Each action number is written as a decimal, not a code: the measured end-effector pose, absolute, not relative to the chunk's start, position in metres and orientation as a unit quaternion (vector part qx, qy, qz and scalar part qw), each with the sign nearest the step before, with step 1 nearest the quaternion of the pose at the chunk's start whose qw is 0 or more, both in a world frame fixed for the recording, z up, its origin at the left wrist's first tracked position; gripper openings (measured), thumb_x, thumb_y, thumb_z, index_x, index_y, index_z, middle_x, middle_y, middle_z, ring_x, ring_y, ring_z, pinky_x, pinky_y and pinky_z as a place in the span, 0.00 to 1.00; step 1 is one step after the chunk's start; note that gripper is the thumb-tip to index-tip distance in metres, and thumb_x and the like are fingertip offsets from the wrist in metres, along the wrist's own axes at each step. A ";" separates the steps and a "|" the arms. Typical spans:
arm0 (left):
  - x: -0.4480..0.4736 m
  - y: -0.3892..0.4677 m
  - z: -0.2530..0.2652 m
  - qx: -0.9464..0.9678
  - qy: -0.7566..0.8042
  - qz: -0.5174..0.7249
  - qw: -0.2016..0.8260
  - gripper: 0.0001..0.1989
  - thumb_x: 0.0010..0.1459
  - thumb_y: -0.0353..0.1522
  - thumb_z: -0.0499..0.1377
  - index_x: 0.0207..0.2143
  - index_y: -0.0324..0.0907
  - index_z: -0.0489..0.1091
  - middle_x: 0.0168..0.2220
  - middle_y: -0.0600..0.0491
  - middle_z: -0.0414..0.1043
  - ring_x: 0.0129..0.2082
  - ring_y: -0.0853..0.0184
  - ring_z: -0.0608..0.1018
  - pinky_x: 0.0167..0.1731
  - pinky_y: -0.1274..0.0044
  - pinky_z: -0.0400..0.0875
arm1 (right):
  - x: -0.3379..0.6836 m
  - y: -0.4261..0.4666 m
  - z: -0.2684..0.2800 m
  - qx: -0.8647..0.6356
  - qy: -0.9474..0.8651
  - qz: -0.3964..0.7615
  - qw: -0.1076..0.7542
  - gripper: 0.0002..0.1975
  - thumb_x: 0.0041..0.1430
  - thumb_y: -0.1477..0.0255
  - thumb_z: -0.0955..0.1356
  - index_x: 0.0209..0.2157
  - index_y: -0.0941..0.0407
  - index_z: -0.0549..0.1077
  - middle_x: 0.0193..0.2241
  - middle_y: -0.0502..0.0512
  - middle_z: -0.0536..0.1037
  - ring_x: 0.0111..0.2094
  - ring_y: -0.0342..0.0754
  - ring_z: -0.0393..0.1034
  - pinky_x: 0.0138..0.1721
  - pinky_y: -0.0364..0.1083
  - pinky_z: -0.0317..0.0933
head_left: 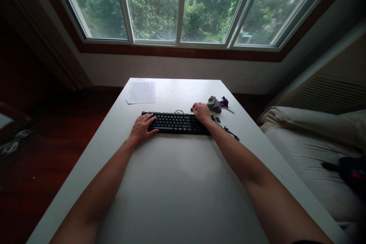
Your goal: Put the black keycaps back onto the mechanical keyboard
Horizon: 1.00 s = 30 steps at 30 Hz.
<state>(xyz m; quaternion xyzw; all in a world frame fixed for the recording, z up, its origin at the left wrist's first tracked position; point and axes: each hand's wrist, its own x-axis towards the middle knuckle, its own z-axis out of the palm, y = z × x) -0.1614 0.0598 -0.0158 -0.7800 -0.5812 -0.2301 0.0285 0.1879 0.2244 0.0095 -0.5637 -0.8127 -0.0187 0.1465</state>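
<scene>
A black keyboard lies across the white table in front of me. My left hand rests on its left end, fingers stretched out over the keys and thumb along the front edge. Over the right part of the keyboard is my right hand, its fingers curled together near the back edge. A small black piece shows at those fingertips; whether it is pinched or just lies there is unclear. The right hand and wrist hide some of the keys. Behind the keyboard a bit of thin cable loops up.
Beyond my right hand are a grey cloth and a purple item with a light stick. A black cable lies right of the keyboard. Printed paper is at the table's far left. A sofa stands at right.
</scene>
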 end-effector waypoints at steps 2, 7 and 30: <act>-0.161 0.060 -0.016 -0.780 -0.582 -0.229 0.030 0.34 0.60 0.52 0.61 0.65 0.50 0.64 0.68 0.48 0.62 0.69 0.51 0.61 0.69 0.55 0.51 | 0.195 0.229 0.011 -0.562 -0.814 -0.028 0.145 0.11 0.66 0.69 0.65 0.47 0.53 0.76 0.47 0.62 0.76 0.50 0.58 0.65 0.50 0.51 0.58; -0.161 0.060 -0.015 -0.780 -0.582 -0.227 0.032 0.34 0.60 0.52 0.60 0.65 0.50 0.65 0.68 0.48 0.62 0.68 0.51 0.61 0.69 0.55 0.51 | 0.199 0.238 0.011 -0.549 -0.828 -0.032 0.108 0.13 0.62 0.66 0.69 0.49 0.52 0.76 0.49 0.62 0.74 0.52 0.60 0.63 0.52 0.53 0.57; -0.159 0.059 -0.015 -0.782 -0.579 -0.230 0.032 0.34 0.61 0.52 0.60 0.66 0.50 0.64 0.68 0.48 0.62 0.69 0.51 0.61 0.69 0.54 0.51 | 0.208 0.231 0.028 -0.468 -0.876 0.023 0.116 0.11 0.65 0.69 0.67 0.45 0.53 0.79 0.42 0.55 0.82 0.46 0.52 0.72 0.50 0.48 0.60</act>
